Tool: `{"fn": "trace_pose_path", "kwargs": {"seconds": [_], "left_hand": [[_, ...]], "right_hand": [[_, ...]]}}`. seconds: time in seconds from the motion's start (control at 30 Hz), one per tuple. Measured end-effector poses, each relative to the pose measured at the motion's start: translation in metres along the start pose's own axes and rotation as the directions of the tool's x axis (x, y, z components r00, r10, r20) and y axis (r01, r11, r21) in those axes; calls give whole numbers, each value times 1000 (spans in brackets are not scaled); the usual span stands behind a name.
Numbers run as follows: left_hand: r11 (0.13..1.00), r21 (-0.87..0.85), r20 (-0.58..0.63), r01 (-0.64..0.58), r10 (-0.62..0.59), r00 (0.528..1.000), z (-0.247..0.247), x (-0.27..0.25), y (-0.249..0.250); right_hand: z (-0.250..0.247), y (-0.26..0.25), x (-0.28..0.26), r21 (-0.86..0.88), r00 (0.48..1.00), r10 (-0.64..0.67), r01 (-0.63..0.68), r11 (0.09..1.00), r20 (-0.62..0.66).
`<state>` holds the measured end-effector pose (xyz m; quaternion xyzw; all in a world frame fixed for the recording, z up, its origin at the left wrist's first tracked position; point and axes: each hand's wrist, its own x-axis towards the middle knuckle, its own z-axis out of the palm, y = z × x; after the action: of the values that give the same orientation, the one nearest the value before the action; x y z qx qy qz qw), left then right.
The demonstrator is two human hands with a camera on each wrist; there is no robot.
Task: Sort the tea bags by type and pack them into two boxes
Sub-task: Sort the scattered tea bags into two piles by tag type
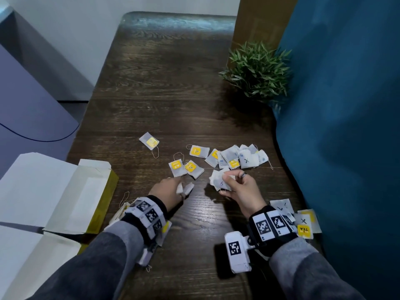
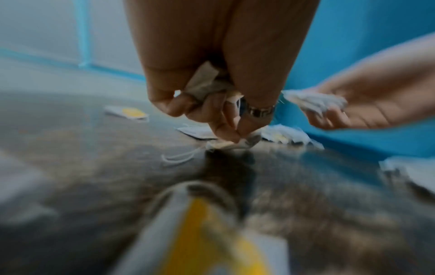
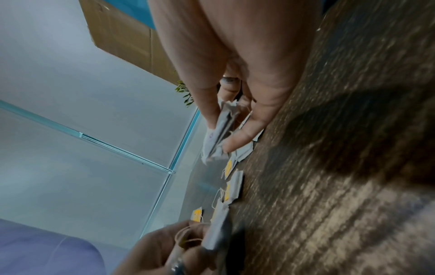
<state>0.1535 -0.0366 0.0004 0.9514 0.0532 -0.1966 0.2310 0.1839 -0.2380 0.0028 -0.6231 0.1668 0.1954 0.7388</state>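
Tea bags lie scattered on the dark wooden table [image 1: 164,87]. Some carry yellow tags [image 1: 176,167], others are plain white with pen marks [image 1: 247,160]. My left hand [image 1: 171,189] [image 2: 212,111] holds a bunch of tea bags [image 1: 185,188] [image 2: 204,83] in curled fingers, just below two yellow-tagged bags. My right hand [image 1: 236,187] [image 3: 226,121] pinches a small stack of white bags [image 1: 219,180] [image 3: 217,135] between thumb and fingers, just in front of the mixed pile. An open white box with yellow sides [image 1: 71,191] stands at the left.
A potted green plant [image 1: 257,70] stands at the table's right back. A blue fabric surface [image 1: 346,126] borders the right edge. More tea bags [image 1: 305,224] lie near my right wrist, and some lie under my left wrist [image 1: 161,237]. A lone yellow-tagged bag [image 1: 149,141] lies further back.
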Motion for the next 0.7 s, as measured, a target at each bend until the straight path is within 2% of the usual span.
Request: {"fn": "trace_pose_path", "kwargs": {"seconds": [0.03, 0.07, 0.1, 0.13, 0.17, 0.2, 0.27, 0.4, 0.47, 0.57, 0.7], "left_hand": [[951, -303, -14, 65, -72, 997, -2, -1, -2], [791, -602, 7, 107, -129, 992, -5, -4, -4], [578, -805, 50, 133, -158, 986, -9, -7, -3], [395, -905, 104, 158, -155, 983, -14, -10, -4], [281, -942, 152, 185, -136, 979, -19, -11, -4], [215, -952, 196, 217, -111, 974, -25, -14, -2], [137, -960, 236, 243, -66, 970, -33, -16, -2], [20, -981, 192, 192, 10, 981, -38, -21, -2], [14, -983, 181, 181, 22, 983, -40, -23, -1], [68, -983, 169, 168, 7, 986, -42, -26, 1], [252, -955, 145, 154, -53, 988, -45, -33, 6]], "right_hand": [[-1, 0, -1, 10, 1000, 0, 0, 1000, 10], [-1, -1, -2, 26, 1000, -2, 1, 1000, 29], [-1, -3, -4, 50, 998, -6, 3, 999, 55], [-1, -5, -6, 73, 996, -14, 8, 997, 86], [-2, -7, -7, 88, 993, -24, 14, 996, 111], [-2, -8, -9, 95, 990, -31, 18, 995, 135], [-3, -10, -9, 109, 987, -22, 4, 994, 157], [0, -15, -12, 159, 979, 38, -71, 985, 201], [4, -19, -16, 177, 965, 44, -92, 980, 258], [12, -26, -23, 210, 940, 44, -121, 970, 338], [26, -33, -28, 200, 914, 32, -123, 972, 403]]}}
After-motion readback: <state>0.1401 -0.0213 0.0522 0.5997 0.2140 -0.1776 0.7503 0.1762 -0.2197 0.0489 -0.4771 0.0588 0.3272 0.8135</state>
